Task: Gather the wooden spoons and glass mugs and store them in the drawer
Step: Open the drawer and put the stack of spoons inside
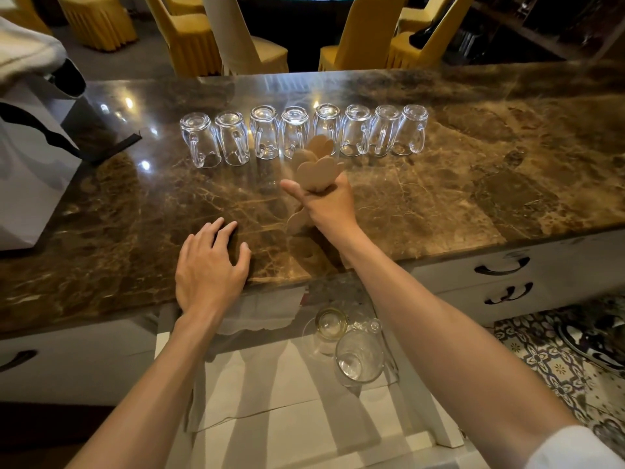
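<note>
Bundle of wooden spoons [318, 170] clasped in right hand [329, 208] grip, heads fanned close to glass mugs [294, 133]; a mug could be knocked over; left hand [209, 269] laid flat on tabletop [439, 198], holding nothing

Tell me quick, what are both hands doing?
Left hand: open, on the brown marble countertop.
Right hand: closed around a bunch of pale wooden spoons.

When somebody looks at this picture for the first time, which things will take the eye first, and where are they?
First, the row of eight clear glass mugs standing upside down along the middle of the brown marble counter. Just in front of it, the right hand grips a bundle of pale wooden spoons, while the left hand rests open near the counter's front edge. Below, the open white drawer holds some clear glasses.
</note>
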